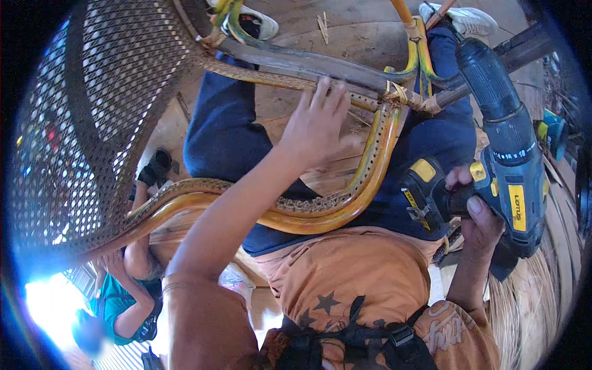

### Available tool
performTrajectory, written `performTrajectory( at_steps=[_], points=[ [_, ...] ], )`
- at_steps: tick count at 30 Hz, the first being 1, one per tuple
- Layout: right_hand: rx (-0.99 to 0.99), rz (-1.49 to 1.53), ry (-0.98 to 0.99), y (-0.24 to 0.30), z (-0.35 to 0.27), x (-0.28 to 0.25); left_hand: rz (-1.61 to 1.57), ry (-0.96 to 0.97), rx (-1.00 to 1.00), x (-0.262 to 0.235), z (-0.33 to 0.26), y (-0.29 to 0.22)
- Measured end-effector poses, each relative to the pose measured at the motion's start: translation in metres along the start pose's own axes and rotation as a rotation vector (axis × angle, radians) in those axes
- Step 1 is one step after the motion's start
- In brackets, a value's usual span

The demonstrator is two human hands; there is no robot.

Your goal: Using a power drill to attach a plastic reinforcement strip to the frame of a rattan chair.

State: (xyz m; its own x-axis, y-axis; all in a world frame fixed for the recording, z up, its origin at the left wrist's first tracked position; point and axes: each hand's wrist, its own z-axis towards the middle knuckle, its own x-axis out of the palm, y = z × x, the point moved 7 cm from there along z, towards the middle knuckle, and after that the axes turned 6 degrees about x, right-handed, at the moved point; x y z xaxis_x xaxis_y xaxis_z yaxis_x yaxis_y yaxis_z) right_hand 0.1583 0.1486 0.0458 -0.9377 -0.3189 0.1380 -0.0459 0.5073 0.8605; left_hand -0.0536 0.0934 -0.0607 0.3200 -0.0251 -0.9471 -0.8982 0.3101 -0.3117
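Note:
A rattan chair frame (324,223) lies across my lap, its glossy yellow-brown poles bent in a curve. A row of small dark holes runs along the curve's inner strip. My left hand (316,126) reaches over the frame, fingers stretched out, its fingertips at the dark straight rail (296,63); whether they press on it I cannot tell. Woven cane mesh (132,55) spreads from the frame at the left. On the right, my right hand (483,223) grips the handle of a blue-and-black cordless drill (513,179), chuck pointing away from me. Any bit in the chuck is hard to make out.
At the lower left sits another person in a green top (114,302), close to the mesh. Long thin cane strands (533,308) lie at the right, near a teal tool (553,132). Small scraps (322,28) lie on the floor between my shoes.

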Motion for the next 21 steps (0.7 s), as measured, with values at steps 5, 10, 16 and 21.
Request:
performTrajectory(
  at_steps=[5, 10, 16, 21],
  points=[
    [0.144, 0.035, -0.119, -0.014, 0.003, -0.029, -0.374, 1.253, -0.203, 0.010, -0.028, -0.015],
    [0.172, 0.023, -0.055, -0.016, 0.020, -0.020, -0.093, 0.144, 0.003, -0.006, 0.014, 0.011],
    [0.311, -0.160, -0.053, -0.014, 0.031, -0.030, -0.370, 0.428, 0.070, 0.005, -0.012, -0.004],
    [0.356, -0.129, -0.030, -0.025, 0.041, -0.040, -0.206, 0.169, -0.196, 0.006, 0.021, 0.045]
  ],
)
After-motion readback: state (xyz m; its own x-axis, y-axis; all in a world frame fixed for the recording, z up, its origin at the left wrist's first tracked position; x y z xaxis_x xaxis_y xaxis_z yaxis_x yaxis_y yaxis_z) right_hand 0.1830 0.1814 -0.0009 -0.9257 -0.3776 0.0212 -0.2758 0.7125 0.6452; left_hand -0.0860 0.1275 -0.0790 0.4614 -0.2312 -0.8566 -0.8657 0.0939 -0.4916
